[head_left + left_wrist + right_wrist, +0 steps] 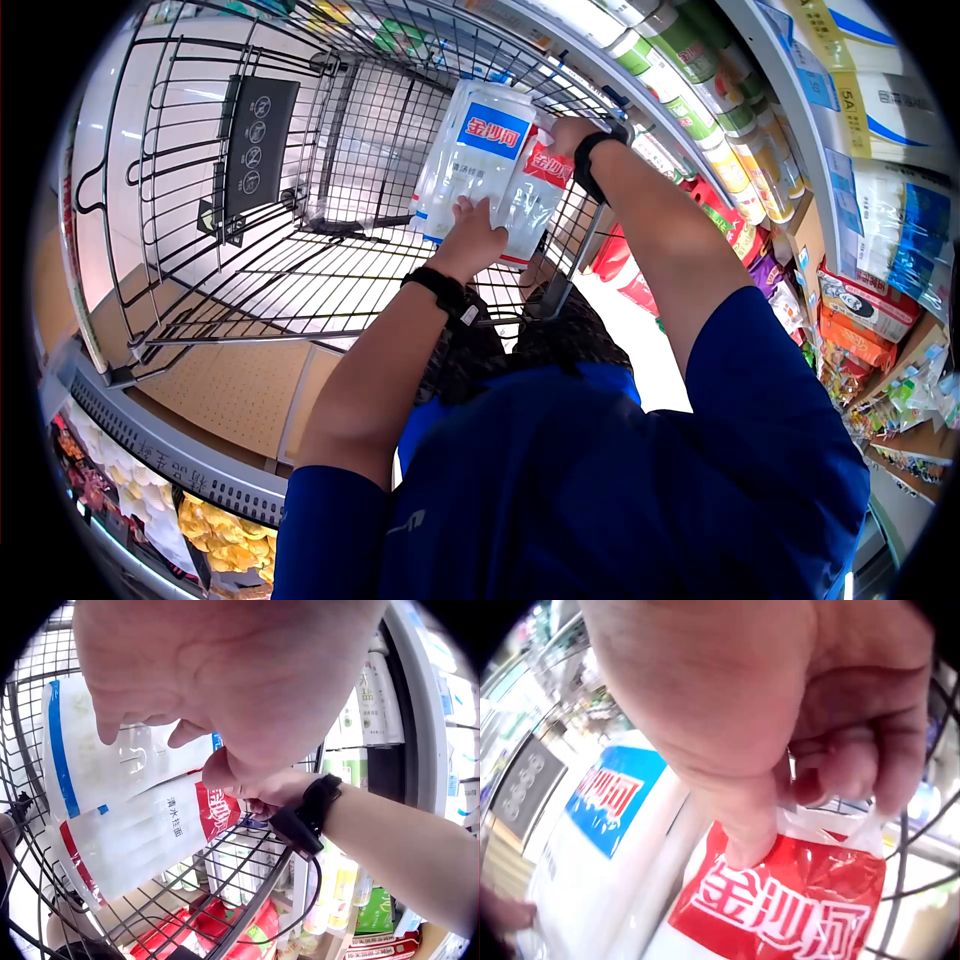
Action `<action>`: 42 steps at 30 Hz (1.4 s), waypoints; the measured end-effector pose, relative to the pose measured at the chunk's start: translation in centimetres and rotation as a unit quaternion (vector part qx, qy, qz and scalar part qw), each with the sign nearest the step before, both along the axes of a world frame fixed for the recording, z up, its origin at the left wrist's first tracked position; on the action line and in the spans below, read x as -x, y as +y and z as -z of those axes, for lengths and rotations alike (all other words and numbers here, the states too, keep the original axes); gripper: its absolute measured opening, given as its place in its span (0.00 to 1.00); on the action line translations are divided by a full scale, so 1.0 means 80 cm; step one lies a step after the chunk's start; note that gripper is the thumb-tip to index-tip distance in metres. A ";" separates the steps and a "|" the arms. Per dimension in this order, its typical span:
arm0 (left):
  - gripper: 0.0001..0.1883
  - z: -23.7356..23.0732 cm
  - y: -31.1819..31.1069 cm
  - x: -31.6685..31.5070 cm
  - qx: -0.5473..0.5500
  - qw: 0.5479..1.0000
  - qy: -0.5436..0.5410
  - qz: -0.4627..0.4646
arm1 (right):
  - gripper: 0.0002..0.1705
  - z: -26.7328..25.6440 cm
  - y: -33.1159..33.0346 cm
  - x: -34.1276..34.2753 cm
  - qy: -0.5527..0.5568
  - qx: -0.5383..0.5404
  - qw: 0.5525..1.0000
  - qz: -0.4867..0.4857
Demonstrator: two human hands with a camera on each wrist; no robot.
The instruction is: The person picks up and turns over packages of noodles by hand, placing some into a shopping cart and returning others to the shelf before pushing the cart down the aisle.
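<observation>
Two clear packs of dried noodles are inside the wire shopping cart, side by side. The blue-labelled noodle pack (497,130) is on the left, and the red-labelled noodle pack (547,163) lies against its right side. With thumb and curled fingers, my right hand (757,720) pinches the top end of the red-labelled pack. My left hand (473,243) is over the lower part of the packs, its fingers reaching onto the blue-labelled one. In the left wrist view, those fingers (187,733) are loosely spread above the plastic.
Around the packs runs the cart's black wire frame (150,200), with a dark sign panel (258,145) on its side. Shelves of canisters (690,60) and bagged goods stand along the right. A chilled display (225,535) borders the lower left.
</observation>
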State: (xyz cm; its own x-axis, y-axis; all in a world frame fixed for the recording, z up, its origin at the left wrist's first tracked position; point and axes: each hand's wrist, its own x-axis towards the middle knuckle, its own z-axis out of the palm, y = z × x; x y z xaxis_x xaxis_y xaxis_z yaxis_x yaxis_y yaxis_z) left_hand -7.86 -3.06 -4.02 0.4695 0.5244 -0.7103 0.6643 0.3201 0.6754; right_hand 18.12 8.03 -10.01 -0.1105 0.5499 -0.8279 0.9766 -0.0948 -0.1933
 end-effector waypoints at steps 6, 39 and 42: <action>0.44 0.005 -0.001 0.005 -0.014 1.000 0.000 0.018 | 0.12 -0.101 -0.071 0.022 0.072 -0.313 0.934 -0.155; 0.21 -0.592 -0.049 -0.114 -0.732 0.665 -0.147 -0.023 | 0.32 -0.660 -0.228 0.041 0.669 -0.426 0.502 0.345; 0.26 -0.603 -0.053 -0.129 -0.816 0.559 -0.129 0.069 | 0.25 -0.655 -0.230 0.027 0.695 -0.435 0.463 0.337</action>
State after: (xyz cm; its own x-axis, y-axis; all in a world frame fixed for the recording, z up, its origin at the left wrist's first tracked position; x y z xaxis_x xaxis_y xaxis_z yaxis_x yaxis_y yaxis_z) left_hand 2.48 -7.32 44.19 0.5609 0.3204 0.7634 0.4196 -0.9049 0.0715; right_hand 15.96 -10.35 42.41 0.2343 0.9060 0.3526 -0.3435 0.4165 -0.8418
